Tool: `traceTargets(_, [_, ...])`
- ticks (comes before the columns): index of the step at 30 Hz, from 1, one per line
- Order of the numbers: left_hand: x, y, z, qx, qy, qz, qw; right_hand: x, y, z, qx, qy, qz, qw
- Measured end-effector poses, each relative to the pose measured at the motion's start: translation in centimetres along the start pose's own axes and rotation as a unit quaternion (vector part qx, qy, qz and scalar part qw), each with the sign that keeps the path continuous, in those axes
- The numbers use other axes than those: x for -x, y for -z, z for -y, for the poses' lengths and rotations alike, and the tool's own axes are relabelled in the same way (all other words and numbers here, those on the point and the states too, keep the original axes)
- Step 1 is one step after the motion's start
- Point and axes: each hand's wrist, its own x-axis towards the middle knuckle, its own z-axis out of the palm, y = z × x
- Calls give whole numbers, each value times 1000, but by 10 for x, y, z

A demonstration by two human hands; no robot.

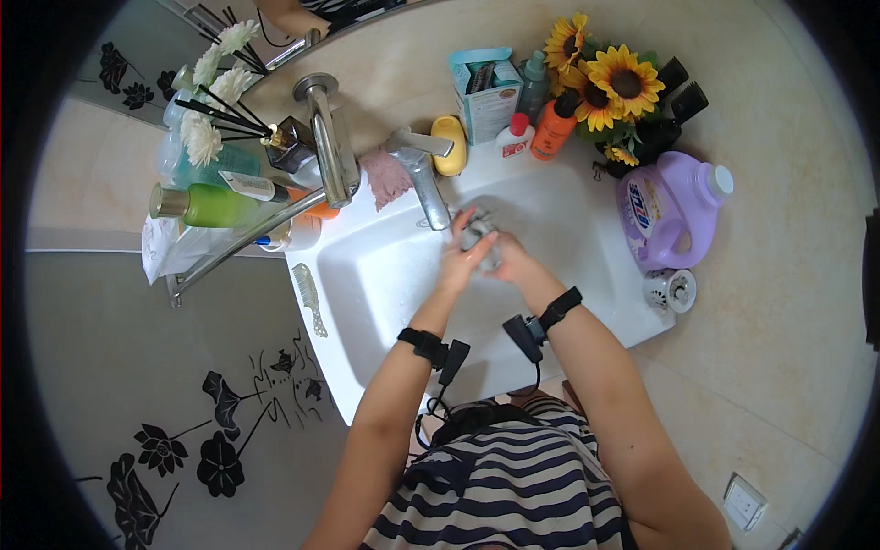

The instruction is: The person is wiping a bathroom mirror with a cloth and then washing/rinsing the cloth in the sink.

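Both my hands are together over the white washbasin (371, 289), just right of the spout of the chrome basin tap (427, 189). Between them is a small grey-white item (479, 232), seemingly a wet cloth, largely covered by fingers. My left hand (459, 258) grips it from the left, thumb across its front and fingers partly spread. From the right, my right hand (510, 258) holds the lower side, its fingertips hidden. Water droplets dot the basin's bottom. Each forearm wears a black strap with a cabled device.
A comb (310, 299) lies on the left rim. A pink cloth (386, 177) and yellow bottle (449, 146) flank the tap. Behind stand a blue carton (487, 103), an orange bottle (553, 130) and sunflowers (625, 82). A purple jug (667, 213) is right; a glass shelf with a rail (247, 237) is left.
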Motion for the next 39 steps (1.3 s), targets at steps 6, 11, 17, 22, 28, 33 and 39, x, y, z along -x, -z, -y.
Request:
traceTargets(6, [7, 31, 12, -132, 96, -157, 974, 5, -18, -36, -29, -97, 162, 982])
traceTargets(11, [21, 16, 7, -130, 48, -116, 984, -8, -18, -33, -145, 4, 207, 968])
traceTargets(17, [21, 24, -22, -240, -175, 34, 954, -31, -11, -27, -137, -23, 216, 967])
traceTargets(22, [16, 22, -13, -145, -59, -53, 986, -29, -25, -38, -169, -14, 121, 978])
traceTargets(28, [-9, 16, 3, 52, 168, -133, 975, -45, -24, -51, -56, 34, 33, 997])
traceTargets(33, [-15, 29, 17, -24, 210, -121, 970, 19, -42, -27, -38, 39, -21, 998])
traceTargets(39, [27, 5, -26, -236, -225, -11, 945, -8, -18, -12, -139, 7, 174, 975])
